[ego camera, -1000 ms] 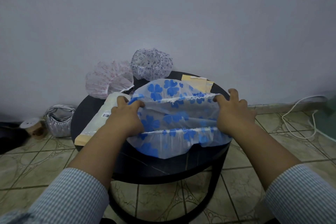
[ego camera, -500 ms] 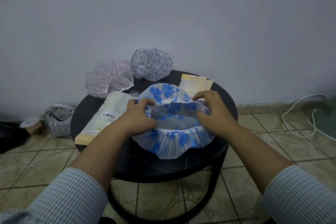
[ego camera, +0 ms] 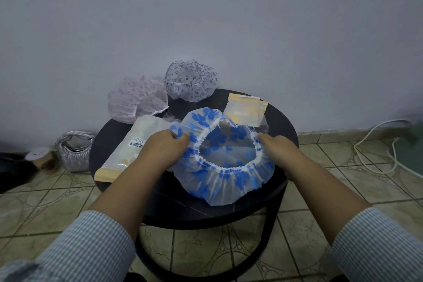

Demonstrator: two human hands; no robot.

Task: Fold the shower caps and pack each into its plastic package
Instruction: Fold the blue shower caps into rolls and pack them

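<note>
From the head camera, both forearms reach forward and slightly inward from striped sleeves over a round black tabletop [ego camera: 281, 121]. The left hand [ego camera: 163, 150] lies knuckles-up, its fingers curled and clamped with the thumb on the left rim of the blue-flowered shower cap [ego camera: 226, 174]. The right hand [ego camera: 278, 150] mirrors it on the right rim, fingers curled under the elastic edge and gripping it. Between them the cap sits opening-up near the front of the tabletop, its elastic mouth forming a rough circle and its gathered skirt hanging over the near edge. Beside the left hand lies a long barcoded package [ego camera: 132, 146]; behind the cap rests a small clear package [ego camera: 246, 107]. At the back sit a pink-patterned cap [ego camera: 137, 99] and a dark-patterned cap [ego camera: 191, 80]. On the tiled floor at left stands a silver bag [ego camera: 74, 151]; a white cable [ego camera: 375, 142] trails at right.
</note>
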